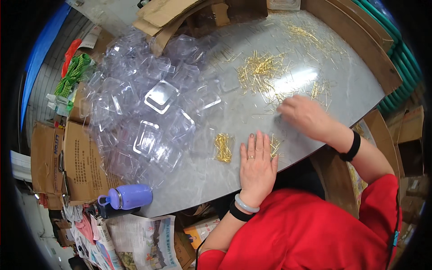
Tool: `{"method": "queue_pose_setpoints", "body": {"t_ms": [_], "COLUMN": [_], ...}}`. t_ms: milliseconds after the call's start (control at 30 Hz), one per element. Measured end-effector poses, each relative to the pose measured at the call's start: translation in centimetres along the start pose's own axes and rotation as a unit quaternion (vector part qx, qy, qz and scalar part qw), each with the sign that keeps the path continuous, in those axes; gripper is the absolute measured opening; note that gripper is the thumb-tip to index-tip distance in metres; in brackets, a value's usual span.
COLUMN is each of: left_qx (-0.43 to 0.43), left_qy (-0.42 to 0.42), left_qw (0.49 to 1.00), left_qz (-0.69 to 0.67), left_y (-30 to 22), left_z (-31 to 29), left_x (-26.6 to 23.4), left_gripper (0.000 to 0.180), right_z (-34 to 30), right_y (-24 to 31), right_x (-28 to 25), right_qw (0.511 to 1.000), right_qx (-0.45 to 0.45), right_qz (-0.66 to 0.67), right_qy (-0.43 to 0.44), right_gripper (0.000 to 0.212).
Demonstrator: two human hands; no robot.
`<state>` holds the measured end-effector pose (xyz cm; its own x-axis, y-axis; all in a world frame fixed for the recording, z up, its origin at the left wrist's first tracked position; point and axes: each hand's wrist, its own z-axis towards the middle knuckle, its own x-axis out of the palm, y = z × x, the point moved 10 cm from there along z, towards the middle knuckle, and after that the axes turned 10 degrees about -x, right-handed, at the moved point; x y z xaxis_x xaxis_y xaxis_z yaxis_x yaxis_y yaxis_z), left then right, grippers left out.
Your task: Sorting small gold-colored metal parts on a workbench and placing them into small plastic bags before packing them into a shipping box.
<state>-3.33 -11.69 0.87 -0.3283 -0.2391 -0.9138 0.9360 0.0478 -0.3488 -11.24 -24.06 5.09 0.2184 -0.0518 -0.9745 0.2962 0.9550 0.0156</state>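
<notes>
My left hand [257,173] lies flat near the table's front edge, its fingers stretched out and holding nothing. Just left of it is a small clear plastic package [222,147] packed with gold wire hooks. A few loose gold hooks [275,146] rest at the right side of my left fingers. My right hand [308,118] is over the table at the near edge of the scattered hooks, its fingers bent and smeared by motion; whether they hold a hook cannot be made out. Beyond it spreads the main heap of gold wire hooks [263,67].
A large pile of clear plastic clamshell packs [162,96] covers the left of the grey table [198,180]. A purple bottle [130,196] stands at the front left edge. Cardboard strips [355,42] border the far right, and cardboard boxes [85,162] stand at left. More hooks [306,36] lie farther back.
</notes>
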Motion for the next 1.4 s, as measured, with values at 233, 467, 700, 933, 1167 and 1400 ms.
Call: {"method": "queue_pose_setpoints", "body": {"t_ms": [233, 467, 700, 933, 1167, 1400], "left_qx": [-0.007, 0.014, 0.027, 0.015, -0.009, -0.038], "left_qy": [-0.032, -0.012, 0.043, 0.048, 0.074, 0.025], "left_qw": [0.990, 0.993, 0.986, 0.988, 0.972, 0.997], "left_qz": [-0.134, -0.117, -0.161, -0.143, -0.221, -0.060], "left_y": [1.2, 1.7, 1.3, 1.5, 2.5, 2.2], "left_z": [-0.4, -0.5, -0.7, -0.8, -1.8, -0.9], "left_x": [-1.0, -0.5, -1.2, -0.7, -2.2, -4.1], "left_gripper": [0.060, 0.062, 0.065, 0.065, 0.065, 0.057], "right_z": [-2.7, -3.1, -3.5, -3.1, -4.1, -4.6], "right_y": [5.2, 5.7, 5.4, 6.4, 6.6, 7.7], "right_x": [-1.1, 1.3, -0.2, 1.5, 0.0, 0.3], "right_qw": [0.989, 0.987, 0.969, 0.975, 0.964, 0.978], "right_qx": [0.008, 0.022, 0.043, 0.039, 0.044, 0.086], "right_qz": [0.145, 0.148, 0.202, 0.192, 0.191, 0.139], "right_qy": [-0.012, -0.060, -0.139, -0.101, -0.177, -0.129], "right_gripper": [0.066, 0.063, 0.056, 0.052, 0.061, 0.064]}}
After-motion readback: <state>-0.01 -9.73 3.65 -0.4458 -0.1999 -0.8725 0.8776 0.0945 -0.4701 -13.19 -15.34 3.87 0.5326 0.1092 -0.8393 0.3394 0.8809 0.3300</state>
